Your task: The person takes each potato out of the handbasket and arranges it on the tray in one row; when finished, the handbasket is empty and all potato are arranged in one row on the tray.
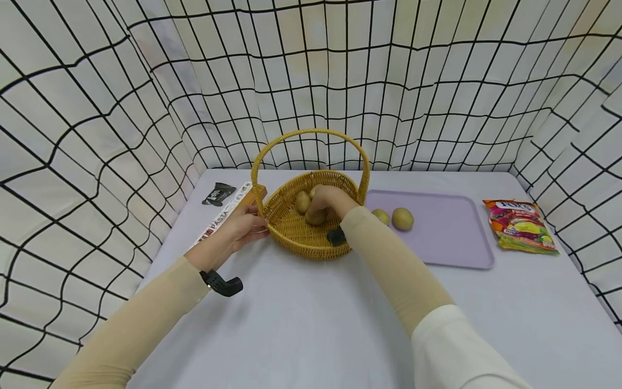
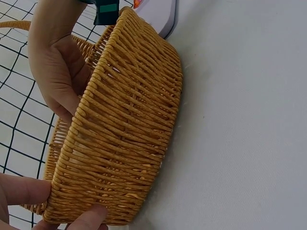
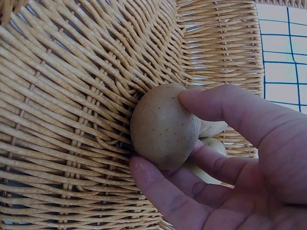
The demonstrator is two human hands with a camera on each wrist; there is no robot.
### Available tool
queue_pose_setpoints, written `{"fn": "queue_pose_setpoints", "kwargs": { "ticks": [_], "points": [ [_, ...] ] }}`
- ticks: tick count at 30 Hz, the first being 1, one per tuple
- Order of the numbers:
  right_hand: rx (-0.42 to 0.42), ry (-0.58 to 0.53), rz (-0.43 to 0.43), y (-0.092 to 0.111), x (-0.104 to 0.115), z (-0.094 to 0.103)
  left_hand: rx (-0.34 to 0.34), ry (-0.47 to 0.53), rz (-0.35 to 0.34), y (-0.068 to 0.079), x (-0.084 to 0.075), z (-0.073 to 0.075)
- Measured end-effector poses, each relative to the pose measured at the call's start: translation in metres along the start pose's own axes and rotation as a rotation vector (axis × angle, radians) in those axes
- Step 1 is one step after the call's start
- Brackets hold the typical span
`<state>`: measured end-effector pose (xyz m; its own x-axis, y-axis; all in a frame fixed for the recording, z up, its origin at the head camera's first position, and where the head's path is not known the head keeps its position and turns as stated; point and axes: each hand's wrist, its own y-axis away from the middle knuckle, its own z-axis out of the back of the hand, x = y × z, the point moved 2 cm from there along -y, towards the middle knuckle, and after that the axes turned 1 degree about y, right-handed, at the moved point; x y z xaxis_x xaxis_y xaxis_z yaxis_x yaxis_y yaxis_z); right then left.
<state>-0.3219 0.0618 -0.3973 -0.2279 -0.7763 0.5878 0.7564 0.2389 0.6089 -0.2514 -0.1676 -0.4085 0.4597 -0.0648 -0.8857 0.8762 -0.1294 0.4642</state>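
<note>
A yellow wicker basket [image 1: 291, 237] with a tall arched handle stands mid-table. My left hand [image 1: 243, 228] grips its left rim; in the left wrist view the fingers [image 2: 91, 218] lie against the woven wall [image 2: 124, 115]. Down inside the basket, my right hand [image 1: 330, 201] holds a potato [image 3: 163, 127] between thumb and fingers, close against the weave. Another potato [image 1: 303, 202] lies beside it in the basket, with one more partly hidden behind the hand. Two potatoes [image 1: 402, 219] rest on the left part of a purple tray, one partly covered by the right forearm.
The purple tray [image 1: 452, 232] lies right of the basket. Farther right is a colourful candy bag [image 1: 521, 226]. Left of the basket are a pasta box [image 1: 223, 216] and a small black packet [image 1: 218, 193]. Black netting [image 1: 347, 86] over white cloth surrounds the table's back and sides.
</note>
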Motion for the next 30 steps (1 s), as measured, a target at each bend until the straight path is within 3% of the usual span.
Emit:
{"fn": "queue_pose_setpoints", "kwargs": {
  "ticks": [9, 19, 30],
  "points": [
    [-0.008, 0.037, 0.017, -0.001, 0.0, 0.0, -0.008, 0.005, -0.001, -0.001, 0.001, 0.0],
    [-0.027, -0.086, 0.042, 0.0, -0.012, 0.003, -0.003, 0.008, 0.002, -0.002, 0.0, -0.002],
    [-0.063, 0.086, 0.081, 0.018, -0.009, 0.018, -0.001, 0.0, -0.001, -0.001, 0.0, -0.002]
  ]
}}
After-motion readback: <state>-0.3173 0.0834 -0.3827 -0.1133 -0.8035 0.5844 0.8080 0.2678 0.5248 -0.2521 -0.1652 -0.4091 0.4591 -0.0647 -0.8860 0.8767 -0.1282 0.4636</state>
